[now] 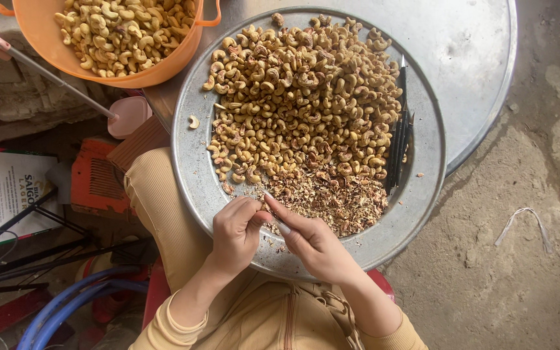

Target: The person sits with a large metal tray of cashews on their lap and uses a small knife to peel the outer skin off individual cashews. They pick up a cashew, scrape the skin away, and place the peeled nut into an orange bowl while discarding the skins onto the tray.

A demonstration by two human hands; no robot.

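Note:
A wide metal tray (pixel 192 139) rests on my lap, heaped with unpeeled cashew nuts (pixel 303 97). A pile of brown skin flakes (pixel 332 198) lies at its near edge. My left hand (pixel 236 234) pinches a single cashew nut (pixel 260 217) between thumb and fingers over the tray's near rim. My right hand (pixel 312 241) grips a small peeling knife (pixel 279 223) whose tip touches that nut. Both hands meet above the flakes.
An orange basin (pixel 163 68) of cashews stands at the top left. Several dark thin tools (pixel 399 139) lie along the tray's right side. A round metal lid (pixel 474 58) sits behind the tray. Pink scoop, orange box and blue hoops are at left; concrete floor at right.

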